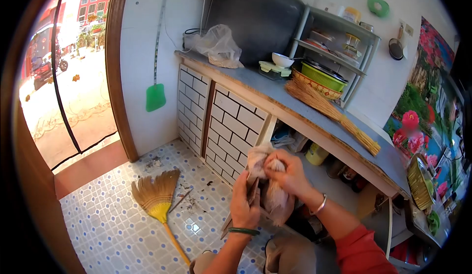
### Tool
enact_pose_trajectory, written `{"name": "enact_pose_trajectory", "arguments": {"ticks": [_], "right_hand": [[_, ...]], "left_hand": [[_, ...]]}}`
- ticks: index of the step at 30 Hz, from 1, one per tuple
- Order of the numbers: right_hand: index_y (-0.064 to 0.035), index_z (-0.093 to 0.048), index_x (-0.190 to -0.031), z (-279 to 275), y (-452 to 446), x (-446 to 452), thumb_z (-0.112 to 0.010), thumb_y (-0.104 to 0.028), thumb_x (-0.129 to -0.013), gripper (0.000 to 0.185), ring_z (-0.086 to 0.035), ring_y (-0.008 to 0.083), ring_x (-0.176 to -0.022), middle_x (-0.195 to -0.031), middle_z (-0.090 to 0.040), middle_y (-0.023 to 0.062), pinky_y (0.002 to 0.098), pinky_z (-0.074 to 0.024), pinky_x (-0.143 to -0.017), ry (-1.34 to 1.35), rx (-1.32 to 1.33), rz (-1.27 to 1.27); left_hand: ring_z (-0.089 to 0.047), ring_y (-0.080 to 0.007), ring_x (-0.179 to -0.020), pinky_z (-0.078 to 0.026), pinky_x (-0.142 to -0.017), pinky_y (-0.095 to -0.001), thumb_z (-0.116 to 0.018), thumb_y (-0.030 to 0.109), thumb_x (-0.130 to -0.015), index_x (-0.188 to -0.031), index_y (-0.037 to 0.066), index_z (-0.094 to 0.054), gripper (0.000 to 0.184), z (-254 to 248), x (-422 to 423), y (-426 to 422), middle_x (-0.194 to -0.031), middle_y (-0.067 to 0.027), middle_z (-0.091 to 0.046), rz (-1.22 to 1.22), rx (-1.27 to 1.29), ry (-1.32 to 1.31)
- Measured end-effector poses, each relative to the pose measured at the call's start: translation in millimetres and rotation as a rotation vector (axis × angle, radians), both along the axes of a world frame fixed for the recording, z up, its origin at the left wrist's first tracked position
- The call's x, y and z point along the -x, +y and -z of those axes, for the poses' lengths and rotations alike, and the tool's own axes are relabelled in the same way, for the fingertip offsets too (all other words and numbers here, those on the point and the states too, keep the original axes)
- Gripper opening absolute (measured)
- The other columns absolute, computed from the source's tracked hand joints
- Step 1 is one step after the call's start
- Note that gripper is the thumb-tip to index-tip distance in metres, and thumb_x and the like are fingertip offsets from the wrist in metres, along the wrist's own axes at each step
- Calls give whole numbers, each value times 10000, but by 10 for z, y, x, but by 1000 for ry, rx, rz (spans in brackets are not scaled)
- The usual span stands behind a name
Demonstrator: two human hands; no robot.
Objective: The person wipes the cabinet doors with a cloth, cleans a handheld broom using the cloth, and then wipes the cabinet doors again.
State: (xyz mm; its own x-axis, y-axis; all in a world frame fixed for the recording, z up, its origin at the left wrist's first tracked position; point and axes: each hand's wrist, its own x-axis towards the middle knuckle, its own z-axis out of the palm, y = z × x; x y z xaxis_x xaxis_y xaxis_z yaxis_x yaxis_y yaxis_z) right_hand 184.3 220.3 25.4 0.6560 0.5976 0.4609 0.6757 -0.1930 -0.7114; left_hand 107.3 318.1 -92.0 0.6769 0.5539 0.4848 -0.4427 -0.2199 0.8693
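Note:
My left hand (pixel 244 206), with a dark green bangle at the wrist, is closed around a dark, flat-edged piece whose full shape I cannot make out. A pale pinkish cloth (pixel 277 200) hangs beside it, bunched over the top of that piece. Fingers of my right hand (pixel 287 172) pinch the cloth's upper part; a silver bracelet circles that wrist. Both hands are close together in front of the cabinet, above the floor.
A broom (pixel 157 197) lies on the tiled floor (pixel 98 225) beside scattered debris (pixel 189 200). The counter (pixel 268 89) holds a plastic bag (pixel 221 45), a bowl (pixel 282 60), a straw whisk (pixel 334 116) and a rack (pixel 364 57). A green fly swatter (pixel 156 98) hangs left.

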Motion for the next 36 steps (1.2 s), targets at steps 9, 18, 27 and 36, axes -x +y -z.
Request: {"name": "enact_pose_trajectory", "arguments": {"ticks": [9, 18, 27, 36], "right_hand": [[-103, -664, -924, -182, 191, -515, -670, -250, -739, 237, -631, 343, -853, -888, -669, 130, 406, -488, -744, -193, 261, 378], [-99, -605, -901, -91, 173, -362, -682, -233, -775, 200, -617, 359, -899, -945, -633, 123, 434, -494, -752, -331, 259, 373], [-62, -626, -867, -240, -129, 69, -752, -124, -732, 195, -605, 306, -736, -808, -601, 116, 343, -474, -667, -323, 245, 82], [-111, -648, -922, -109, 66, -550, -698, -241, -757, 216, -627, 340, -865, -937, -652, 113, 404, -492, -726, -365, 356, 416]], "left_hand": [[-561, -293, -1108, -417, -975, -341, -596, 3, -859, -1308, 8, -483, 463, -84, 86, -68, -1207, -173, -565, -47, -39, -34], [-541, -400, -1107, -434, -952, -408, -601, 31, -853, -1319, 12, -456, 488, -23, 37, -172, -1206, -231, -552, -82, -111, -65], [-487, -440, -1147, -408, -977, -455, -587, -25, -701, -1319, -41, -410, 643, -52, 53, -448, -1253, -268, -501, -96, -222, 33], [-499, -402, -1152, -399, -986, -423, -605, 43, -852, -1345, 2, -408, 533, -117, 95, -406, -1278, -238, -495, -97, -190, 45]]}}
